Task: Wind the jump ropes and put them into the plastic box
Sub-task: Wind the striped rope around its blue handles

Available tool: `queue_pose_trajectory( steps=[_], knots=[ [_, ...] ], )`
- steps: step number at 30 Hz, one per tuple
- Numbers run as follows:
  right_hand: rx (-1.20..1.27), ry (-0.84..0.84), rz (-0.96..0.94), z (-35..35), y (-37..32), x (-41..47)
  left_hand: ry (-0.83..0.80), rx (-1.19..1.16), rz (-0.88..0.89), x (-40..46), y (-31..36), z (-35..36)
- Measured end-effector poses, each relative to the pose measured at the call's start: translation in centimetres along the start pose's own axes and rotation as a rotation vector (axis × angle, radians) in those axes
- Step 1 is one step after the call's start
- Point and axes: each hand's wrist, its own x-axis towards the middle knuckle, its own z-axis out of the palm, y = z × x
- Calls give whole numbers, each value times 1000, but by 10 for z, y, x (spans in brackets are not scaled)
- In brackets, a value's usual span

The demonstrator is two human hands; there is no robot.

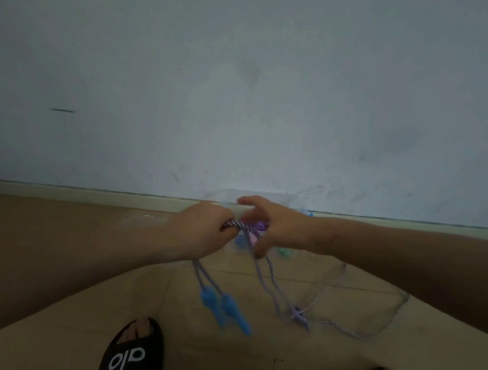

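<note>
Near the frame's center, the left hand (pixel 203 230) is gripping a striped rope (pixel 235 224) bundle running left-right; the right hand (pixel 274 227), fingers loosely curled, is touching it. Two blue handles (pixel 226 310) are hanging downward, toward the lower frame, in front of a blurred clear box (pixel 265 197).

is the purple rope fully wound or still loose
Partly wound: the purple rope is bunched between left hand and right hand, its tail trailing on the floor.

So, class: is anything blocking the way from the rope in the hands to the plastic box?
Nothing visible does. The left hand and right hand hold the striped rope directly in front of the clear plastic box by the wall.
</note>
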Motion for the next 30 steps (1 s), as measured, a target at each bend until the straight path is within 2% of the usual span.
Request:
queue_pose_trajectory(
  steps=[3, 6, 10, 11, 13, 15, 17, 19, 21, 23, 25, 27, 29, 30],
  knots=[
    [63, -33, -25, 14, -11, 3, 0, -80, 30, -3, 7, -1],
    [-203, -1, -76, 11, -1, 5, -20, -81, 98, -4, 3, -2],
    [-631, 152, -138, -29, 10, -9, -106, -26, 32, -7, -31, 6],
    [-799, 154, -101, -41, 19, -14, -141, -14, 12, -10, -41, 9],
    [-1090, 119, 87, -59, 45, -17, -185, 12, 7, -16, -60, 14],
    [-1132, 11, 270, -59, 64, -17, -198, 30, 34, -19, -69, 15],
    [-972, -126, 385, -48, 62, -15, -187, 29, 42, -18, -68, 14],
    [-683, -239, 424, -30, 48, -8, -160, 44, 21, -14, -58, 10],
    [-330, -202, 310, -9, 29, 6, -154, 41, 32, -10, -43, 8],
    [-12, -75, 191, 9, 14, 22, -170, 8, 74, -8, -29, 11],
    [251, -44, 185, 20, 7, 35, -160, -42, 133, -8, -20, 15],
    [497, -91, 185, 28, 4, 37, -141, -95, 173, -9, -15, 17],
    [516, -140, 177, 32, 2, 29, -118, -142, 180, -9, -15, 15],
    [456, -108, 187, 34, -1, 22, -116, -166, 171, -9, -17, 13]
  ],
)
